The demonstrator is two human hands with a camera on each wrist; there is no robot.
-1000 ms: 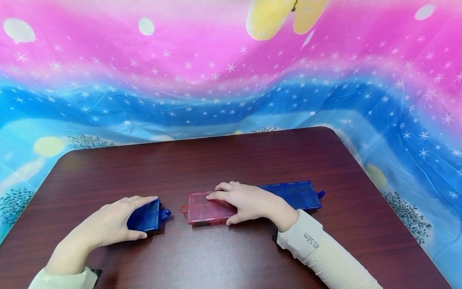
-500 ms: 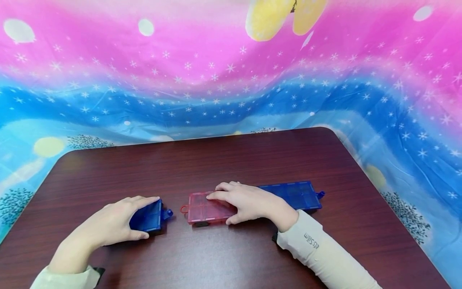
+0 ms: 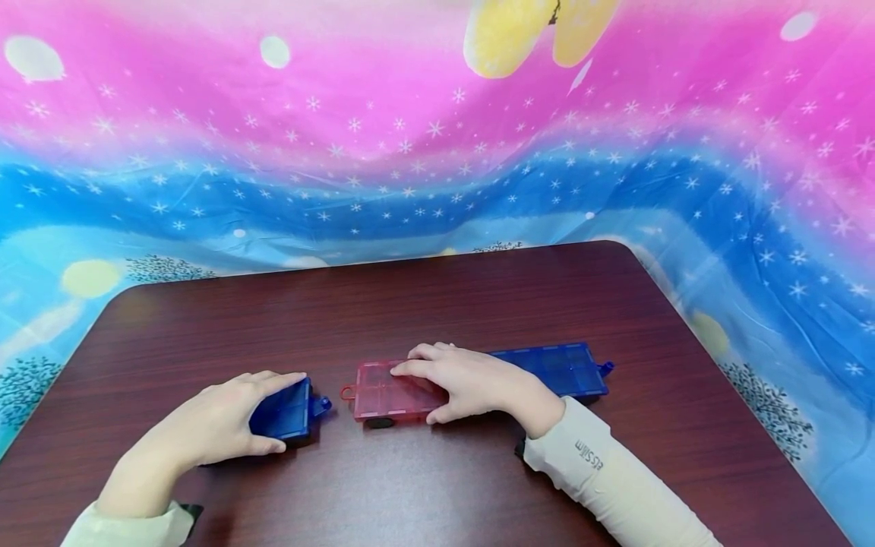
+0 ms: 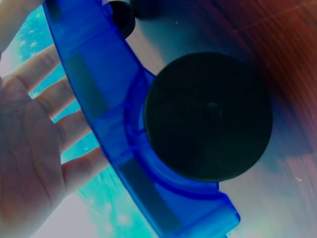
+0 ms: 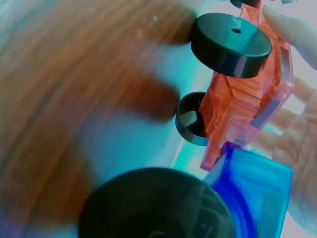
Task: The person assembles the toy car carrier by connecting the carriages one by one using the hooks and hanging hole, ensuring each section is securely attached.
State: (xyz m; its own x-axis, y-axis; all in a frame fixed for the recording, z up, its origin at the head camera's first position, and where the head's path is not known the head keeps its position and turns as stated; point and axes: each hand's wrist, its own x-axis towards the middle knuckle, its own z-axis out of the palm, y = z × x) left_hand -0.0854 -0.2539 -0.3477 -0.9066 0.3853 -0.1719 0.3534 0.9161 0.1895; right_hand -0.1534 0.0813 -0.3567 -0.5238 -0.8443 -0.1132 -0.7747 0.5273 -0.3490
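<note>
In the head view, my left hand (image 3: 205, 422) holds a translucent blue toy car base (image 3: 285, 410) between thumb and fingers, covering its left part. A small blue hitch peg (image 3: 321, 406) sticks out of its right end. A narrow gap separates the peg from the red ring (image 3: 347, 393) on a translucent red car base (image 3: 383, 389). My right hand (image 3: 472, 384) grips that red base across its top, thumb on the near side. A second blue car base (image 3: 557, 368) stands behind the right wrist, against the red one's right end. Black wheels (image 4: 208, 116) show in both wrist views.
The dark wooden table (image 3: 383, 304) has rounded far corners. A pink and blue snowflake cloth (image 3: 410, 152) hangs behind it and along its sides. Another hitch peg (image 3: 605, 369) points right from the second blue base.
My left hand has slid the blue car base slightly to the right, narrowing the gap to the red ring. The right hand holds the red base almost still.
</note>
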